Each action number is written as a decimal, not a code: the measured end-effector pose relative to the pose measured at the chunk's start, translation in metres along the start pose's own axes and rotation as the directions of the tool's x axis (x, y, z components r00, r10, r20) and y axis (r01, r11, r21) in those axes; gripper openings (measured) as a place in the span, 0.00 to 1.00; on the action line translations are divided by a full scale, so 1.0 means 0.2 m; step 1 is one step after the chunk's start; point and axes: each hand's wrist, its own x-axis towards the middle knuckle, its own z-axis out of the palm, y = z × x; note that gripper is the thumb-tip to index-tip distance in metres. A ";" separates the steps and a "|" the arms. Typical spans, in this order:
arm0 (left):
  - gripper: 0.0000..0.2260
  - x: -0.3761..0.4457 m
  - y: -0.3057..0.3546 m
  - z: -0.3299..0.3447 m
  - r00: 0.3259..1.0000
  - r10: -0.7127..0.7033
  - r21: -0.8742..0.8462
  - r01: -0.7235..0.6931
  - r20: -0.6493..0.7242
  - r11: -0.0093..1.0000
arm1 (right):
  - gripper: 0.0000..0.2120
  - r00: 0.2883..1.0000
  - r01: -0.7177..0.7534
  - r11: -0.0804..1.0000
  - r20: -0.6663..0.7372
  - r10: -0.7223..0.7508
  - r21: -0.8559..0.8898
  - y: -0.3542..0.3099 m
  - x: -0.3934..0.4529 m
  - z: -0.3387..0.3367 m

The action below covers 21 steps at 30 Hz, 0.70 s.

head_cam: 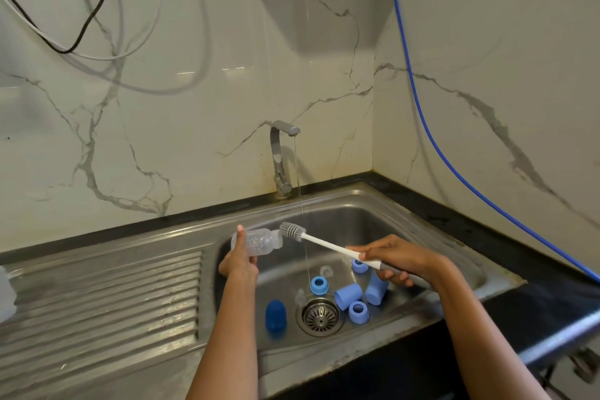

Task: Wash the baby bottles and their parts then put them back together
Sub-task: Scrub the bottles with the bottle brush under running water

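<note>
Over a steel sink, a person's left hand grips a clear baby bottle on its side, fingers wrapped around the body, its open mouth pointing right. The right hand is closed around the grey handle of a bottle brush, whose bristled head sits just at the bottle's mouth. A thin stream of water falls from the tap just behind the brush. In the basin below, around the drain, lie the loose parts: a dark blue cap, two light blue caps on their sides, three light blue collars and clear teats. A ribbed draining board lies to the left.
</note>
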 end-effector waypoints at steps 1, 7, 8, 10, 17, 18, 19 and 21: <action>0.30 0.00 0.00 0.00 1.000 0.001 -0.001 -0.001 0.000 1.000 | 0.12 1.000 -0.008 1.000 0.011 0.008 0.004 0.00 0.00 0.00; 0.30 0.03 -0.01 -0.01 0.998 -0.028 0.125 0.021 0.059 0.992 | 0.11 0.997 -0.056 0.998 0.056 0.057 -0.021 0.03 0.01 -0.01; 0.30 0.03 -0.02 -0.01 0.993 -0.051 0.174 0.033 0.102 0.984 | 0.11 0.996 -0.061 0.998 0.067 0.062 -0.026 0.03 0.01 0.00; 0.29 0.04 -0.03 0.00 0.983 -0.063 0.277 0.013 0.175 0.961 | 0.11 0.993 -0.068 0.996 0.092 0.073 -0.055 0.04 0.04 0.01; 0.19 -0.03 -0.05 0.03 0.894 -0.174 0.297 0.048 0.413 0.954 | 0.13 0.997 0.029 0.994 0.075 -0.021 -0.110 0.04 0.12 0.12; 0.18 -0.03 -0.05 0.03 0.878 -0.171 0.273 0.049 0.447 0.961 | 0.13 0.996 0.048 0.994 0.073 -0.041 -0.100 0.03 0.13 0.14; 0.18 -0.03 -0.06 0.04 0.866 -0.158 0.245 0.043 0.474 0.969 | 0.14 0.996 0.059 0.995 0.072 -0.053 -0.080 0.03 0.14 0.15; 0.19 -0.02 -0.05 0.04 0.849 -0.137 0.188 0.045 0.510 0.981 | 0.14 0.994 0.053 0.999 0.092 -0.052 -0.004 0.01 0.14 0.15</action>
